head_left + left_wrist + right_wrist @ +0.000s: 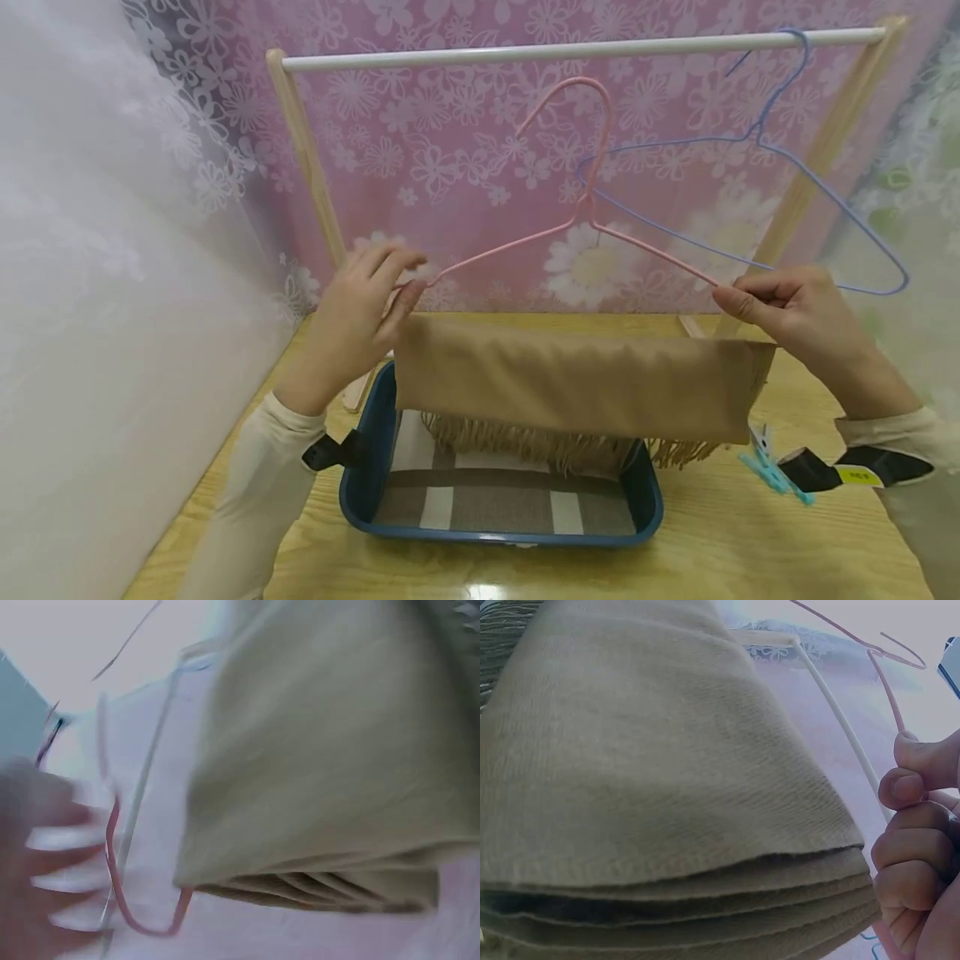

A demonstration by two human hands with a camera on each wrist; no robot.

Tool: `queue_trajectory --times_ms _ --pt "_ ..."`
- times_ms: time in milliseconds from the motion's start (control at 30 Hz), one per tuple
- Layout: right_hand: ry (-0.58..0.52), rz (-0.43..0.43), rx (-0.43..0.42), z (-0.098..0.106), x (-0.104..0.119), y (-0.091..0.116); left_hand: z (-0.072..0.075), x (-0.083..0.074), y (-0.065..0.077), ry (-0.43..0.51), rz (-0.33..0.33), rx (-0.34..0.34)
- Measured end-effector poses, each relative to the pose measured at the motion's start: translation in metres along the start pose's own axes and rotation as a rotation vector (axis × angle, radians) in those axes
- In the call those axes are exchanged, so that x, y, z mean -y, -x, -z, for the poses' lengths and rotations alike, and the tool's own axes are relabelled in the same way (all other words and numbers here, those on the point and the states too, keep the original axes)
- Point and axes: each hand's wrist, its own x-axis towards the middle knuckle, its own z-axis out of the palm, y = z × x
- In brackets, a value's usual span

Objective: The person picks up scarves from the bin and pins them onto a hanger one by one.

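A pink clothes hanger (pixel 510 247) is held up in front of the rack, with a folded tan fringed scarf (pixel 570 375) hanging from its lower bar. My right hand (pixel 798 321) grips the hanger's right corner, thumb against the wire and fingers curled. At the left corner is my left hand (pixel 367 296), its thumb close to the wire. The left wrist view shows blurred, spread fingers (pixel 64 862) beside the looped hanger end. Layered folds of the scarf (pixel 675 787) fill much of the right wrist view, next to my curled fingers.
Behind stands a rack with a white rail (pixel 480 56); a blue hanger (pixel 825 183) hangs at its right. Below the scarf, a dark blue basket (pixel 502 537) holds checked cloth (pixel 495 500). Turquoise clothespins (pixel 776 475) lie right of it on the wooden table (pixel 720 542).
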Motion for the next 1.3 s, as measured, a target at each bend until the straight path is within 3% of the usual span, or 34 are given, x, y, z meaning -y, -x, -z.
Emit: queue_trajectory --times_ms 100,200,300,433,600,733,833,900,967,1000,1100,1200,1300 --pt "-0.011 -0.013 0.005 0.001 -0.002 -0.001 0.008 0.009 0.002 0.236 0.217 0.207" --pt "0.015 -0.002 -0.002 0.000 -0.004 -0.001 0.014 0.007 0.005 0.425 0.427 0.305" --pt "0.032 0.026 -0.025 -0.001 -0.008 -0.002 0.015 0.000 0.007 0.508 0.614 0.306" --pt "0.091 0.103 -0.030 -0.007 -0.014 -0.002 0.012 -0.009 0.006 0.612 0.761 0.172" --pt "0.128 0.165 0.000 -0.013 -0.020 0.001 0.006 -0.012 0.008 0.583 0.797 0.151" --pt "0.138 0.147 0.021 -0.012 -0.019 0.001 0.003 -0.010 0.008 0.667 0.817 0.113" --pt "0.142 0.111 0.029 -0.009 -0.018 0.001 0.005 -0.006 0.009 0.777 0.809 0.191" --pt "0.146 0.091 0.016 -0.007 -0.018 0.002 0.005 -0.004 0.009 0.752 0.792 0.305" --pt "0.139 0.076 -0.001 -0.006 -0.017 0.003 0.005 -0.004 0.009 0.679 0.754 0.387" --pt "0.138 0.073 -0.007 -0.006 -0.017 0.004 0.004 -0.005 0.009 0.613 0.730 0.393" --pt "0.134 0.073 -0.022 -0.006 -0.013 0.004 0.001 -0.008 0.008 0.382 0.655 0.350" --pt "0.123 0.072 -0.038 -0.005 -0.010 0.004 0.000 -0.011 0.006 0.208 0.597 0.301" --pt "0.121 0.084 -0.051 -0.004 -0.007 0.005 -0.002 -0.013 0.005 0.134 0.578 0.320"
